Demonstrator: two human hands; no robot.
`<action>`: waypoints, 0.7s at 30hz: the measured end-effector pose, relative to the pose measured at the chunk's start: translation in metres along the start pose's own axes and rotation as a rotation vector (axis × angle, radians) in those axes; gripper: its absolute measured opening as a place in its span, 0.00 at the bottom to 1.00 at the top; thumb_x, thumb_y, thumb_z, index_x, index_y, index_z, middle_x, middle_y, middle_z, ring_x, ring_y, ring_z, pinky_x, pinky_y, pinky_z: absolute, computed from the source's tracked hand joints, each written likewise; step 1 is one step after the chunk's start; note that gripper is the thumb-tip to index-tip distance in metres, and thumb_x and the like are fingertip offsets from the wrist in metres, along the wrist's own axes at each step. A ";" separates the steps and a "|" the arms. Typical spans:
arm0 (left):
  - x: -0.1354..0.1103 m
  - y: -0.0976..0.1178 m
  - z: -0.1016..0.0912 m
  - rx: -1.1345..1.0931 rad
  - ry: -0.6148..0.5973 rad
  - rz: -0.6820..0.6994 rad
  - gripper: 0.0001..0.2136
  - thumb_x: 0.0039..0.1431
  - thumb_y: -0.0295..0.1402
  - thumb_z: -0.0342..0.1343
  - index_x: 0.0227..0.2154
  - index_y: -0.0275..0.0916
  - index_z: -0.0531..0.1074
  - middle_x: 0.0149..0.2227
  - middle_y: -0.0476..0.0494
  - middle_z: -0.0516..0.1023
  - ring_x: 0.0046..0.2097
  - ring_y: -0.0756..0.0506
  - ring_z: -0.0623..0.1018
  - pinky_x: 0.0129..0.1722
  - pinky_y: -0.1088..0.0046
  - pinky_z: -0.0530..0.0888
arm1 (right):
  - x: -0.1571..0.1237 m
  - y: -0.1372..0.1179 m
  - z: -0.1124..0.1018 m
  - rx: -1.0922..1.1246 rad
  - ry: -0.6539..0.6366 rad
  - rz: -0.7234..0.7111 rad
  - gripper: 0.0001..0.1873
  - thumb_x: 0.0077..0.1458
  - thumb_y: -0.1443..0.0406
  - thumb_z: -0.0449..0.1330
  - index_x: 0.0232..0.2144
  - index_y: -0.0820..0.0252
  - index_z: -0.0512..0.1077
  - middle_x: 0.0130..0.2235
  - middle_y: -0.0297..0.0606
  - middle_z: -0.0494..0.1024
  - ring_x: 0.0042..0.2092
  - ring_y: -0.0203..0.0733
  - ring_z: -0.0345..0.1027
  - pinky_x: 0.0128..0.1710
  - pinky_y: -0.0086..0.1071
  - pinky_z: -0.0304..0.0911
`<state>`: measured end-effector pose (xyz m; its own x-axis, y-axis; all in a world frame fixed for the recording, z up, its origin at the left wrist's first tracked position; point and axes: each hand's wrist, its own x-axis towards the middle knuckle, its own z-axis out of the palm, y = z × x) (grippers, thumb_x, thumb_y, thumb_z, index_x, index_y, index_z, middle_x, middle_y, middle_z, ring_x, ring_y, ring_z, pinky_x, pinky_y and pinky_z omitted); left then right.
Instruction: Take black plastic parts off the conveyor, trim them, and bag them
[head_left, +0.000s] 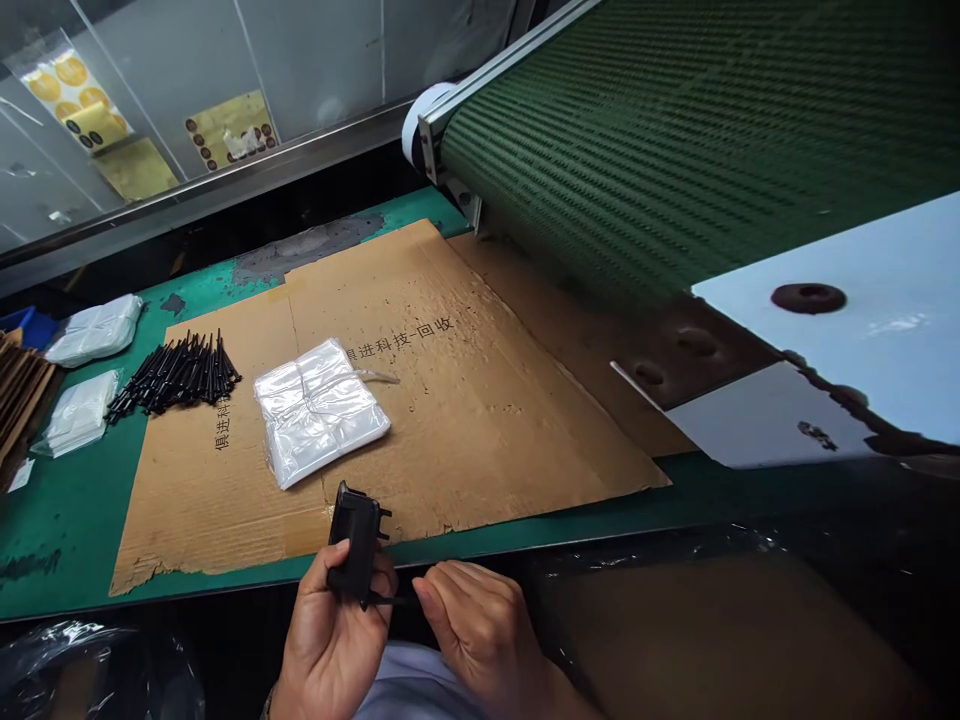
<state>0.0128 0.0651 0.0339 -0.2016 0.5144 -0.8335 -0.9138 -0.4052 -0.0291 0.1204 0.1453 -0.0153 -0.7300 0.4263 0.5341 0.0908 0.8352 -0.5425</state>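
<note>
clearly, left hand (337, 630) holds black casing (357, 535) near tied plastic bags (322, 415).

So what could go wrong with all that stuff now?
The left hand might slip and drop the black plastic part by the edge of the green table. The right hand, pinching the thin black rod, might bend it by pushing too hard. A bump could scatter the loose heap of black pins.

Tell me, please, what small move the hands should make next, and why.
I would perhaps have the right hand gently press the thin black piece toward the black plastic part: the left hand holds that part, and the piece, gripped by the right, seems to meet its lower corner.
</note>
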 end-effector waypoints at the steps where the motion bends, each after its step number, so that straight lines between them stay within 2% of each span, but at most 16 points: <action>1: 0.000 0.001 -0.002 0.009 -0.008 0.001 0.13 0.59 0.24 0.40 0.29 0.29 0.69 0.22 0.42 0.69 0.22 0.52 0.69 0.20 0.79 0.69 | 0.001 -0.001 0.001 -0.006 0.001 -0.001 0.22 0.62 0.70 0.43 0.16 0.59 0.58 0.15 0.30 0.60 0.18 0.32 0.52 0.21 0.30 0.44; 5: -0.002 0.006 -0.007 0.005 -0.013 0.000 0.14 0.58 0.23 0.40 0.23 0.30 0.68 0.20 0.43 0.68 0.22 0.52 0.69 0.21 0.79 0.69 | 0.006 -0.002 0.005 -0.028 0.026 0.012 0.23 0.63 0.70 0.43 0.15 0.59 0.58 0.14 0.29 0.60 0.17 0.31 0.51 0.21 0.29 0.45; 10: -0.003 0.010 -0.014 -0.020 0.039 -0.011 0.12 0.57 0.23 0.42 0.23 0.30 0.69 0.23 0.40 0.71 0.25 0.50 0.70 0.21 0.79 0.70 | 0.018 0.003 0.008 -0.128 0.141 0.047 0.24 0.63 0.69 0.43 0.14 0.58 0.56 0.13 0.29 0.58 0.16 0.30 0.49 0.20 0.28 0.44; 14: -0.004 0.013 -0.023 0.041 0.022 -0.027 0.10 0.52 0.20 0.45 0.20 0.32 0.68 0.22 0.42 0.71 0.25 0.50 0.72 0.23 0.79 0.71 | 0.027 0.012 0.011 -0.205 0.163 0.128 0.24 0.64 0.65 0.44 0.15 0.59 0.58 0.13 0.29 0.60 0.16 0.30 0.51 0.20 0.28 0.44; 17: -0.005 0.018 -0.030 0.144 -0.032 -0.105 0.07 0.45 0.18 0.50 0.18 0.32 0.68 0.21 0.41 0.73 0.23 0.51 0.71 0.22 0.79 0.70 | 0.029 0.015 0.010 -0.094 0.086 0.206 0.25 0.64 0.62 0.43 0.16 0.59 0.58 0.14 0.29 0.60 0.16 0.29 0.51 0.18 0.27 0.44; 19: -0.004 0.023 -0.034 0.195 -0.111 -0.144 0.03 0.42 0.19 0.54 0.22 0.31 0.70 0.22 0.43 0.73 0.23 0.52 0.70 0.21 0.81 0.69 | 0.028 0.013 0.007 0.051 -0.009 0.233 0.25 0.65 0.60 0.41 0.16 0.59 0.57 0.15 0.28 0.61 0.17 0.29 0.52 0.19 0.25 0.46; 21: -0.002 0.029 -0.038 0.258 -0.168 -0.147 0.05 0.41 0.21 0.57 0.25 0.30 0.71 0.21 0.44 0.72 0.23 0.52 0.70 0.20 0.82 0.68 | 0.027 0.008 0.002 0.167 -0.096 0.218 0.25 0.65 0.58 0.40 0.17 0.59 0.56 0.17 0.29 0.61 0.19 0.29 0.53 0.20 0.24 0.48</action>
<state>0.0005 0.0234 0.0139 -0.0963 0.6791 -0.7276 -0.9922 -0.1237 0.0159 0.1003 0.1631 -0.0063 -0.7668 0.5483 0.3338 0.1460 0.6554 -0.7411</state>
